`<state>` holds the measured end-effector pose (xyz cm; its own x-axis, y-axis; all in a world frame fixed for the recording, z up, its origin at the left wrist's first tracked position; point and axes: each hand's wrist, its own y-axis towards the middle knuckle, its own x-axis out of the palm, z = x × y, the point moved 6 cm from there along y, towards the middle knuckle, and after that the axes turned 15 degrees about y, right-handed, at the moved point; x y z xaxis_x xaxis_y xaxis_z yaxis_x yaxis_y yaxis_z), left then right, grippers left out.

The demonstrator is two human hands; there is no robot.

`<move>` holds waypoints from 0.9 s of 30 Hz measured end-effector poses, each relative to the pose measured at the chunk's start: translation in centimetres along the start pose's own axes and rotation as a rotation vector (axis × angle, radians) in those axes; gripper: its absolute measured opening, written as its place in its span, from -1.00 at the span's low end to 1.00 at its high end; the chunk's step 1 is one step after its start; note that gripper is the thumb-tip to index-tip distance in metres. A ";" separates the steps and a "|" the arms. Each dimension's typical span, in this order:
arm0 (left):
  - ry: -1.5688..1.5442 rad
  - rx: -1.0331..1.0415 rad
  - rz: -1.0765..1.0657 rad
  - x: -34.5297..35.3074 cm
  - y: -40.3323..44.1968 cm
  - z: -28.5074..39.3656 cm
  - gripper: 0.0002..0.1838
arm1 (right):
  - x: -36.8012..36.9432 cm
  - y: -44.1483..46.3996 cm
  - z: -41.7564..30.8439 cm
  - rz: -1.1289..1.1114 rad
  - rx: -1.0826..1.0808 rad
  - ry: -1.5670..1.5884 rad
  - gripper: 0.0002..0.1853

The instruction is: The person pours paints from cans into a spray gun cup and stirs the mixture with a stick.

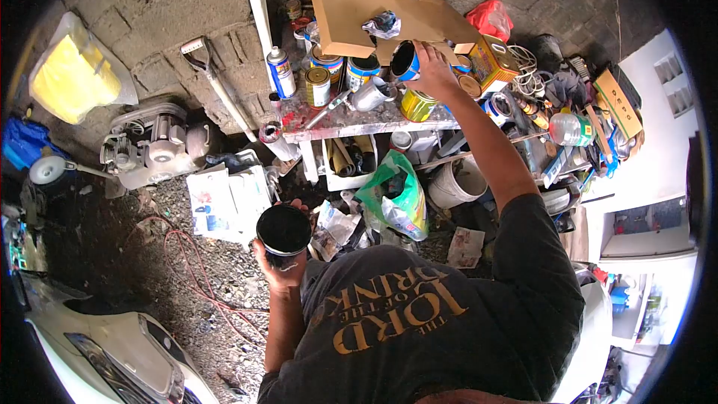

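My left hand (281,273) is wrapped round a small round tub (284,230) with a black inside, held out over the gravel floor. My right hand (434,69) reaches to the bench and grips a blue paint can (408,64), tilted, its dark open mouth facing the camera. Below that can stands a yellow-green can (417,106). To its left a grey metal spray-gun cup (368,95) lies on the bench, near more paint cans (318,88). Behind the gripped can, a crumpled cloth or paper (382,25) rests against a cardboard box (340,15).
The paint-stained bench (336,129) is crowded. Beneath it are a green plastic bag (395,187) and a white bucket (458,183). An air compressor (155,138) and a shovel (224,93) stand left; a red hose (198,273) crosses the floor near a white car (120,344).
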<state>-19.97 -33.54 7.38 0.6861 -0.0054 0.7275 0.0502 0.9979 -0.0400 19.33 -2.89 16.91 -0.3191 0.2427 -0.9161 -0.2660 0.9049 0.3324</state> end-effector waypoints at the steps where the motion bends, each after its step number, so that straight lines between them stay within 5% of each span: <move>1: 0.007 -0.001 0.007 0.0 0.0 0.0 0.00 | -0.1 0.0 -0.2 0.003 -0.008 -0.001 0.22; 27: 0.032 0.010 -0.010 -0.2 0.0 -0.3 -0.01 | 0.2 0.8 -1.1 -0.023 -0.078 -0.062 0.19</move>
<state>-19.90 -33.51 6.99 0.7084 -0.0174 0.7056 0.0504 0.9984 -0.0259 18.06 -2.53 17.28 -0.2556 0.2460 -0.9350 -0.3431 0.8811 0.3256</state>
